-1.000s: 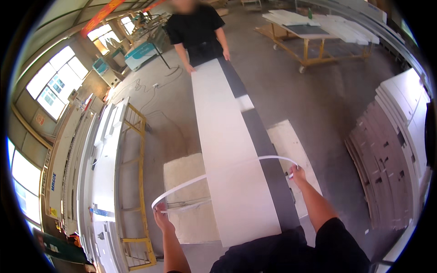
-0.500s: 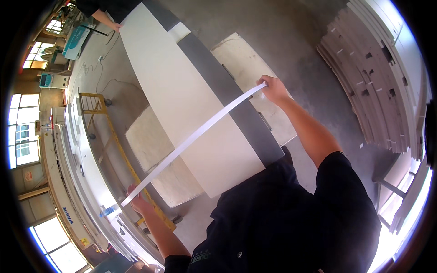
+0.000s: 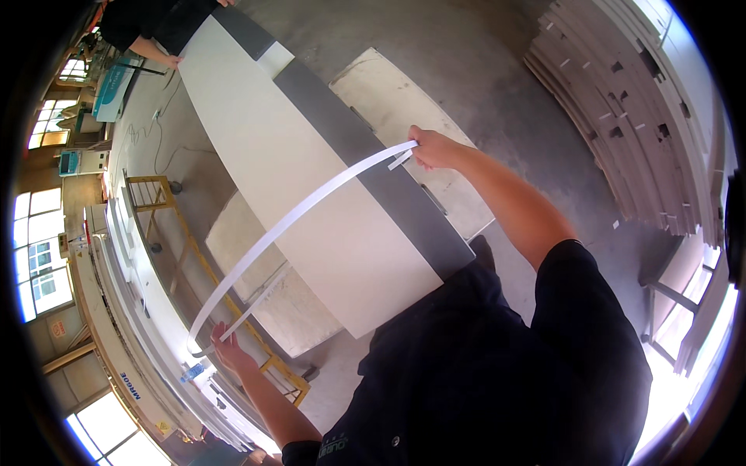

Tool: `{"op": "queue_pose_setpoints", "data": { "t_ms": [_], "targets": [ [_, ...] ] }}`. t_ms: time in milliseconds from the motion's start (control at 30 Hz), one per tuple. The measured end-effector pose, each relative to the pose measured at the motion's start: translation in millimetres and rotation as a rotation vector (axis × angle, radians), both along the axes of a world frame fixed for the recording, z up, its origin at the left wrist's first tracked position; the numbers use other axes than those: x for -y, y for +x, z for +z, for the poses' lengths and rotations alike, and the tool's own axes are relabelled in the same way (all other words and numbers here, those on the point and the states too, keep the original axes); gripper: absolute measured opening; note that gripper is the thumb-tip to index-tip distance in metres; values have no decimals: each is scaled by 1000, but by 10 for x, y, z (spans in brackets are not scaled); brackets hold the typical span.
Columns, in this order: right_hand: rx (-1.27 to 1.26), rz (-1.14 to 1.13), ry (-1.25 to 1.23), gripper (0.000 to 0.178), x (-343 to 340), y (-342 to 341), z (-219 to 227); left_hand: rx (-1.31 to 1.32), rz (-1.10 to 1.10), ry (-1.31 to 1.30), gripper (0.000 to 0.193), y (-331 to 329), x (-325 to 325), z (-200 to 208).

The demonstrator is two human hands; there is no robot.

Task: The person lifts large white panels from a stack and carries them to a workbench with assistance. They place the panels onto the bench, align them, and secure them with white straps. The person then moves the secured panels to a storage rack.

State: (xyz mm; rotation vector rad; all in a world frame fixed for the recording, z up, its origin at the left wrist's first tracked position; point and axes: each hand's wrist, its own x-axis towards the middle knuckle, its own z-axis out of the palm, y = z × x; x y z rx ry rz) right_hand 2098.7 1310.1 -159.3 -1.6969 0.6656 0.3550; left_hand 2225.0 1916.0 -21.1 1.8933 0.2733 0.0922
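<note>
A long, flexible white strip [image 3: 287, 223] arches between my hands above a large pale panel [image 3: 295, 194] with a dark grey band [image 3: 365, 171] along its right side. My right hand [image 3: 433, 149] is closed on the strip's far end, and a short tail sticks out below the fingers. At the lower left, the strip curls back on itself and runs through my left hand [image 3: 233, 353], whose fingers close around it. A thin length of the strip slants up and right from that hand. A small white piece [image 3: 275, 59] lies across the grey band at the far end.
Another person's hand [image 3: 171, 60] holds the panel's far left edge. Pale boards [image 3: 404, 93] lie beneath the panel. A yellow metal frame [image 3: 203, 252] stands left, by a long white machine [image 3: 105, 311]. Stacked grey-brown boards [image 3: 614, 116] rise at right. A cable [image 3: 159, 147] crosses the floor.
The strip was nearly straight and now bows upward, its near end curled back through my left hand. My right hand has come left. The view has shifted slightly.
</note>
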Motion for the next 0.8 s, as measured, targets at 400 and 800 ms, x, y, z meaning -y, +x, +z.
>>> {"op": "queue_pose_setpoints", "data": {
  "t_ms": [400,800],
  "targets": [
    [13,-18,-157,16,126,37,-322,-27,-21,60,49,-17,-225,-39],
    [127,-181,-312,12,44,98,-698,-85,79,72,46,-81,-231,-114]
  ]
}}
